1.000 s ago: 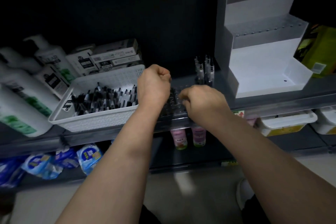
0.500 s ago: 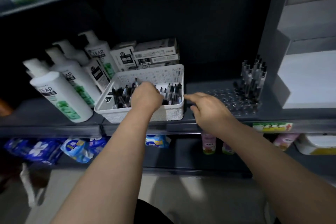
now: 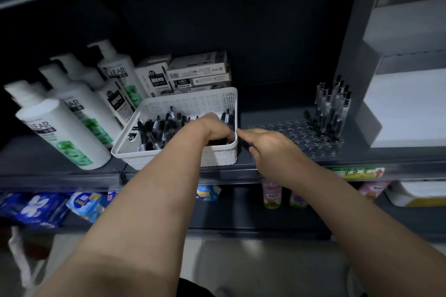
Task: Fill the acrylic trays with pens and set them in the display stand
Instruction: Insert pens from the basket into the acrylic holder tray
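Pens [image 3: 154, 128] lay loose in the white basket [image 3: 193, 101], centre-left; left hand [image 3: 212, 128] was among them, fingers curled under, grip not discernible. Right hand [image 3: 268, 149] hovered beside the basket, fingers apart, empty. Best to lift only a few, tips aligned, for the acrylic tray [image 3: 289, 135] centre-right.

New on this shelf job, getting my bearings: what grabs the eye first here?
The white perforated plastic basket heaped with black pens, mid-shelf, with the left hand inside it and the right hand beside its rim. To the right lies the clear acrylic tray, upright pens filling only its right end, and beyond it the white stepped display stand.
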